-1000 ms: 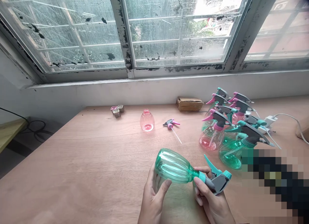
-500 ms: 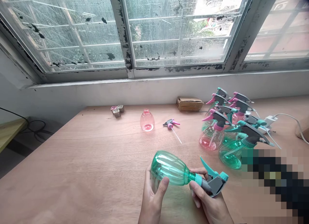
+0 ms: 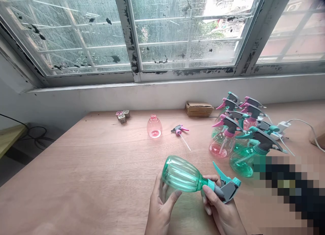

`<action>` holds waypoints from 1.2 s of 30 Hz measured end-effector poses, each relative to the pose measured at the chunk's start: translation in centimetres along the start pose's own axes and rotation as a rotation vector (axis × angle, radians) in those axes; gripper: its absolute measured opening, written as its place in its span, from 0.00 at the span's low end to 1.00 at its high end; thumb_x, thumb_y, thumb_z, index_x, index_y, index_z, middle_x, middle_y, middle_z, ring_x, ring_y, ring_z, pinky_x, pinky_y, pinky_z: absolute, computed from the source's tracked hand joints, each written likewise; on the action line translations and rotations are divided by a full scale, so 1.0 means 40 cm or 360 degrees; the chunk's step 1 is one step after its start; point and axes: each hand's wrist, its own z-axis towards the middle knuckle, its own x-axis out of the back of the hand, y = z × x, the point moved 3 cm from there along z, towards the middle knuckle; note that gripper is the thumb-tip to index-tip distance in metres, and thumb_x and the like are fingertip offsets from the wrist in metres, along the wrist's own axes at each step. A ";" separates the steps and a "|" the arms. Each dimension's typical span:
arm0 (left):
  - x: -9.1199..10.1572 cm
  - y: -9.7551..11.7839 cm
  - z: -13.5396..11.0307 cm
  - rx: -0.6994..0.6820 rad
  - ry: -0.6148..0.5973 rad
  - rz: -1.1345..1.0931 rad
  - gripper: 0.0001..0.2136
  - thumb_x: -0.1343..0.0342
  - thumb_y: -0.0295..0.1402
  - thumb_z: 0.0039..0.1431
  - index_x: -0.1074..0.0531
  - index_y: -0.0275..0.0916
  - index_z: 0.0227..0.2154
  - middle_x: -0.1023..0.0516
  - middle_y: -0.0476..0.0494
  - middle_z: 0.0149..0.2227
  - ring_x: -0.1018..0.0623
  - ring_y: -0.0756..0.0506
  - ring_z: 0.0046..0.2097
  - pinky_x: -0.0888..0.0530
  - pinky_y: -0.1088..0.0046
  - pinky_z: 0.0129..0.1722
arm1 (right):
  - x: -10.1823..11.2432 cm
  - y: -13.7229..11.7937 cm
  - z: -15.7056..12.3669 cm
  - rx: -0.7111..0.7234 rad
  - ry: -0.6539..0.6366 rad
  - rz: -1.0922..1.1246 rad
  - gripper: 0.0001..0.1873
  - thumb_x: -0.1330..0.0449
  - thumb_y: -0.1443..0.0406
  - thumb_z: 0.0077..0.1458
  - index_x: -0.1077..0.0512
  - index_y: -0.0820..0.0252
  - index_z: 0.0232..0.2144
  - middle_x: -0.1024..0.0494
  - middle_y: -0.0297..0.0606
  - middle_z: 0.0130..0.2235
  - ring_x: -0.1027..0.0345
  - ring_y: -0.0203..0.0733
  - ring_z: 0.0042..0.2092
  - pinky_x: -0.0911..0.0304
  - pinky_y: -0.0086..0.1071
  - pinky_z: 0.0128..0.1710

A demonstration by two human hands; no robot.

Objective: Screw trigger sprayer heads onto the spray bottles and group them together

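Note:
A green transparent spray bottle lies tilted on its side in the air, its base to the left. My left hand is closed around its base end, thumb along the underside and fingers partly hidden behind. At the neck sits a grey and turquoise trigger spray head, pointing right. My right hand pinches its turquoise collar between thumb and fingers. Whether the collar is fully screwed on, I cannot tell.
Beyond my hands stand an open pink bottle and a loose pink-and-grey spray head with its tube. Several assembled spray bottles crowd the right side. A cardboard box, small cube-shaped pieces and a white plug with cable lie farther back.
Both hands have shifted the green bottle slightly to the right and up. My left thumb has slid lower, from the bottle's side to its underside. The other bottles stay put.

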 end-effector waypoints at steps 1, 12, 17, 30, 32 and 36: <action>0.001 -0.004 0.000 -0.0016 0.0020 0.0000 0.27 0.26 0.37 0.56 0.23 0.46 0.59 0.20 0.37 0.62 0.27 0.30 0.67 0.30 0.53 0.67 | -0.001 -0.001 0.000 0.0004 -0.0021 -0.0006 0.20 0.27 0.52 0.59 0.28 0.54 0.45 0.26 0.26 0.22 0.37 0.32 0.19 0.44 0.26 0.22; -0.013 0.010 -0.015 -0.0106 0.0092 0.0070 0.24 0.30 0.43 0.60 0.25 0.43 0.57 0.19 0.36 0.60 0.24 0.32 0.65 0.29 0.56 0.65 | -0.002 0.005 0.000 0.0067 -0.0103 -0.0107 0.18 0.29 0.53 0.63 0.31 0.53 0.45 0.23 0.26 0.22 0.36 0.32 0.19 0.44 0.25 0.21; -0.016 0.022 -0.014 -0.0092 0.0078 0.0109 0.24 0.31 0.44 0.61 0.26 0.42 0.57 0.19 0.36 0.60 0.25 0.30 0.65 0.30 0.55 0.64 | 0.000 0.007 0.002 0.0063 -0.0099 -0.0099 0.18 0.29 0.53 0.63 0.31 0.53 0.44 0.23 0.26 0.22 0.36 0.31 0.19 0.44 0.24 0.21; -0.009 -0.011 -0.009 -0.0057 0.0145 0.0040 0.31 0.25 0.38 0.52 0.28 0.45 0.59 0.20 0.38 0.61 0.24 0.31 0.64 0.30 0.55 0.65 | 0.001 0.001 0.001 0.0027 -0.0090 -0.0056 0.17 0.32 0.52 0.65 0.32 0.54 0.43 0.25 0.25 0.22 0.37 0.32 0.20 0.43 0.25 0.23; -0.008 -0.020 -0.011 -0.0082 0.0129 0.0077 0.31 0.26 0.39 0.54 0.28 0.46 0.60 0.22 0.39 0.64 0.25 0.31 0.65 0.32 0.55 0.66 | 0.001 0.002 0.000 0.0027 -0.0088 -0.0058 0.17 0.32 0.52 0.65 0.32 0.54 0.43 0.25 0.25 0.22 0.37 0.32 0.20 0.43 0.24 0.23; -0.005 -0.018 -0.019 -0.0110 0.0121 0.0188 0.31 0.29 0.43 0.58 0.31 0.45 0.62 0.25 0.36 0.66 0.30 0.30 0.69 0.39 0.49 0.70 | 0.002 0.006 0.000 0.0039 -0.0096 -0.0100 0.17 0.32 0.51 0.65 0.33 0.53 0.42 0.25 0.25 0.22 0.37 0.32 0.21 0.43 0.24 0.22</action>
